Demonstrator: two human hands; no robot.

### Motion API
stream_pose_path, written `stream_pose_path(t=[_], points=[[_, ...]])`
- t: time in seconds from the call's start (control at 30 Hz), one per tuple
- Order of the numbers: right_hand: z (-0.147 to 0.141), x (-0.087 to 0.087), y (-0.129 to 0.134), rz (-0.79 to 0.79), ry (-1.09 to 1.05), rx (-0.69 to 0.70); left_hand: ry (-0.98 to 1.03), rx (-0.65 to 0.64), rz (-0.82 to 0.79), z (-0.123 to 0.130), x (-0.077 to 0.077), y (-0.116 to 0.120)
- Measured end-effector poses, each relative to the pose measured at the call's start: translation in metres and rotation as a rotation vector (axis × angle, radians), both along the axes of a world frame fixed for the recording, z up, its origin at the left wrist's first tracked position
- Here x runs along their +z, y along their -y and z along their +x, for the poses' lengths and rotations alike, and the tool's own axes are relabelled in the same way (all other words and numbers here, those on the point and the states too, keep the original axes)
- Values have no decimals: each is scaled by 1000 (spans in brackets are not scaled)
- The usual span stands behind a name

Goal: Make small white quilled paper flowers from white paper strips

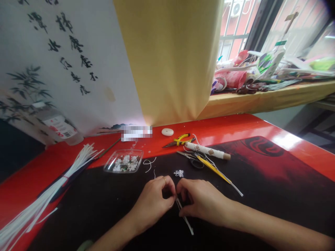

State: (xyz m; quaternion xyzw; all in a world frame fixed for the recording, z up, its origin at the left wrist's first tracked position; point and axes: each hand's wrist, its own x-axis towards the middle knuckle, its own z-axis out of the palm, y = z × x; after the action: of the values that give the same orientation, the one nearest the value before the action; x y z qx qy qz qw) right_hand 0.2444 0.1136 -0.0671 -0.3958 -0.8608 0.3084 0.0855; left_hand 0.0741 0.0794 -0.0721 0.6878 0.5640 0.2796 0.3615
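Low in the centre of the view, my left hand (pixel 158 195) and my right hand (pixel 195 197) come close together over the black mat (pixel 104 205). A thin white strip (pixel 187 223) hangs down from between them, its loose end toward me. The left fingers are pinched, and a ring shows on one of them. My right fingers are curled around the upper part of the strip. Just beyond my fingertips lies a small white knotted flower (pixel 179 173). What exactly the fingertips hold is partly hidden.
A clear tray (pixel 124 161) of white flowers stands left, beside a bundle of white strips (pixel 65 181). Behind my right hand lie yellow-handled pliers (pixel 180 140), black scissors (pixel 196 160), a white-wrapped rod (pixel 208 150) and a yellow strip (pixel 213 168). A bottle (pixel 57 125) stands at the back left.
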Motion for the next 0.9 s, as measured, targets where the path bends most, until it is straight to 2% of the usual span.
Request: stream_pose_path(t=[0.2, 0.43, 0.63, 0.9], points=[[3, 1, -3, -1, -30, 30, -122, -11, 107, 4, 1, 2], [7, 0, -13, -48, -117, 103, -232, -38, 249, 7, -11, 6], [5, -5, -14, -28, -140, 52, -259, -75, 366, 7, -21, 8], [0, -7, -10, 41, -151, -29, -268, -111, 444, 5, -24, 8]])
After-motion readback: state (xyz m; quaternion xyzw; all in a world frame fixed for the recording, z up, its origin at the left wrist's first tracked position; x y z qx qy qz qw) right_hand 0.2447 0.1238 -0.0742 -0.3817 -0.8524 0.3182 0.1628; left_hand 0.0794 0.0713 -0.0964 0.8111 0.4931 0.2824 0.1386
